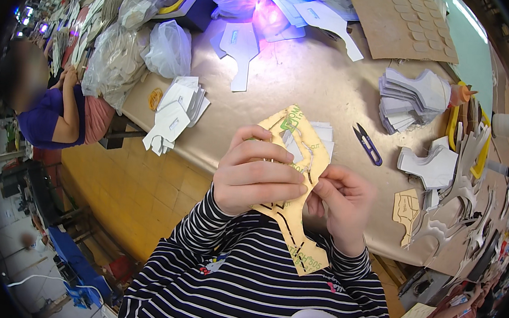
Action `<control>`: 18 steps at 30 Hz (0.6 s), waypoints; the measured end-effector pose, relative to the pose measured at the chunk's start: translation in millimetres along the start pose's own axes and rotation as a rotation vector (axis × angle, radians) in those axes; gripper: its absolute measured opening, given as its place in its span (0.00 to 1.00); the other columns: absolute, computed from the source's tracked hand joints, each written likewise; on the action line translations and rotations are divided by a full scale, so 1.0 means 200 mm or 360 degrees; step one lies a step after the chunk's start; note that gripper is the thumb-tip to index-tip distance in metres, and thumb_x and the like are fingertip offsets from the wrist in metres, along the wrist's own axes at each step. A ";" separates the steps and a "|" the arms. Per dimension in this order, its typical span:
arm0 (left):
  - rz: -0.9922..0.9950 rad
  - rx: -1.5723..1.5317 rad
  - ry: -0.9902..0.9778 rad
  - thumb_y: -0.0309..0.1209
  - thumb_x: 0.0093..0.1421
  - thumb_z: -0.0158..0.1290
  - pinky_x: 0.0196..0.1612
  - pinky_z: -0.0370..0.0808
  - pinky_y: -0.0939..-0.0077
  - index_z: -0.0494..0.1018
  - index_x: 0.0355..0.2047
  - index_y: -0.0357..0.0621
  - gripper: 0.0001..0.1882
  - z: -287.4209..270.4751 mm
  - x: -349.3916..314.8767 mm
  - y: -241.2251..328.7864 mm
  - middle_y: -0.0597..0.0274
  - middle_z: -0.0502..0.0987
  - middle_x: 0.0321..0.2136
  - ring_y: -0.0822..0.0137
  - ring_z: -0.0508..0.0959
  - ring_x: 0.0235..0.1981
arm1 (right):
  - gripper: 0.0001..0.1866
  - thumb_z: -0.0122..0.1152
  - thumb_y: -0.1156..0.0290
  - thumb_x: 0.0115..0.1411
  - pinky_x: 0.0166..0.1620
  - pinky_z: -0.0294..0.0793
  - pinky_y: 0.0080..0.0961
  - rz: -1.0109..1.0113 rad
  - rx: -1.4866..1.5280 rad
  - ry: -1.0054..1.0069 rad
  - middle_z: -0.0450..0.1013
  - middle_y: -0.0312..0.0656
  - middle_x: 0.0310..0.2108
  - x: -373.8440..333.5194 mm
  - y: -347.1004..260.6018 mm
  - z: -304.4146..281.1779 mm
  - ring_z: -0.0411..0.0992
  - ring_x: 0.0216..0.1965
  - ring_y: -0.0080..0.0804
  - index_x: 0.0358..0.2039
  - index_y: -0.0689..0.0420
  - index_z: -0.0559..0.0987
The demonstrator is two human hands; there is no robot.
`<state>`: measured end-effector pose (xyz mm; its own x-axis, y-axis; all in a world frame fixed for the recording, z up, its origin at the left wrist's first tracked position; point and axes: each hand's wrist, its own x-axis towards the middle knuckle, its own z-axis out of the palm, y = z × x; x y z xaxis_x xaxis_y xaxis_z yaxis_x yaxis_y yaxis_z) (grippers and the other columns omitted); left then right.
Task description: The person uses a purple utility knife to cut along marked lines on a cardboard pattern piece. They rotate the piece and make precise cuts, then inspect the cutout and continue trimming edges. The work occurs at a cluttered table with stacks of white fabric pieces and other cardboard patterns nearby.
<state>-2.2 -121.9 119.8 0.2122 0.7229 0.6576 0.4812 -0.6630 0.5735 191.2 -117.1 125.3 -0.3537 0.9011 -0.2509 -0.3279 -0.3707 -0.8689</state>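
A yellow shoe-part pattern piece [321, 159] with green print, cut-out slots and dark dashed lines is held tilted in front of my chest. Its narrow tail hangs down over my striped shirt. My left hand [259, 174] is closed on it, fingers spread across the face toward me. At its right edge, my right hand [347, 206] pinches with thumb and bent fingers; anything small between those fingertips is too small to tell. Behind the piece, partly hidden, lie white cut pieces [324, 133] on the table.
Dark-handled thread snips [369, 146] lie to the right. White cut pieces stand in stacks at left [177, 113] and right [414, 97]. A smaller tan pattern [406, 211] rests near the right edge. Plastic bags [168, 48] sit at the far left. Another person [59, 111] sits at left.
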 end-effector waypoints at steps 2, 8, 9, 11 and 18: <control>0.0000 0.0000 -0.0009 0.32 0.49 0.59 0.52 0.68 0.64 0.82 0.32 0.55 0.08 0.00 0.00 0.00 0.77 0.80 0.37 0.70 0.77 0.42 | 0.06 0.56 0.80 0.64 0.19 0.65 0.12 0.0207 0.0274 -0.0123 0.77 0.46 0.25 0.02 -0.01 -0.02 0.71 0.18 0.21 0.38 0.69 0.78; -0.0007 0.0022 -0.0071 0.33 0.49 0.58 0.52 0.68 0.64 0.82 0.32 0.55 0.09 -0.01 0.00 0.00 0.77 0.80 0.37 0.70 0.77 0.42 | 0.07 0.56 0.79 0.64 0.20 0.65 0.11 0.0380 0.0502 -0.0187 0.77 0.44 0.25 0.02 -0.02 -0.03 0.71 0.20 0.19 0.39 0.69 0.78; -0.0008 0.0039 -0.0078 0.33 0.49 0.58 0.52 0.68 0.64 0.83 0.33 0.54 0.09 -0.01 0.00 0.00 0.77 0.80 0.37 0.70 0.77 0.42 | 0.06 0.56 0.80 0.64 0.21 0.66 0.11 0.0247 0.0280 -0.0108 0.77 0.44 0.26 0.01 -0.01 -0.02 0.71 0.20 0.19 0.39 0.69 0.78; 0.0006 0.0038 -0.0081 0.33 0.48 0.59 0.52 0.68 0.64 0.83 0.33 0.54 0.10 -0.01 0.00 0.00 0.77 0.80 0.37 0.70 0.77 0.42 | 0.06 0.56 0.81 0.63 0.23 0.69 0.12 -0.0063 -0.0198 0.0024 0.77 0.43 0.26 0.00 0.01 0.01 0.72 0.22 0.19 0.39 0.69 0.78; 0.0011 0.0002 -0.0069 0.32 0.47 0.60 0.52 0.68 0.65 0.83 0.33 0.55 0.11 -0.01 0.00 0.01 0.77 0.80 0.38 0.70 0.77 0.43 | 0.07 0.58 0.83 0.61 0.23 0.69 0.13 -0.0339 -0.0446 0.0156 0.77 0.43 0.26 -0.01 0.02 0.03 0.74 0.22 0.21 0.39 0.70 0.78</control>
<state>-2.0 -123.2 122.5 0.2524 0.7259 0.6398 0.4807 -0.6679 0.5682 185.5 -121.3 123.6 -0.2133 0.9738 -0.0794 -0.1278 -0.1084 -0.9859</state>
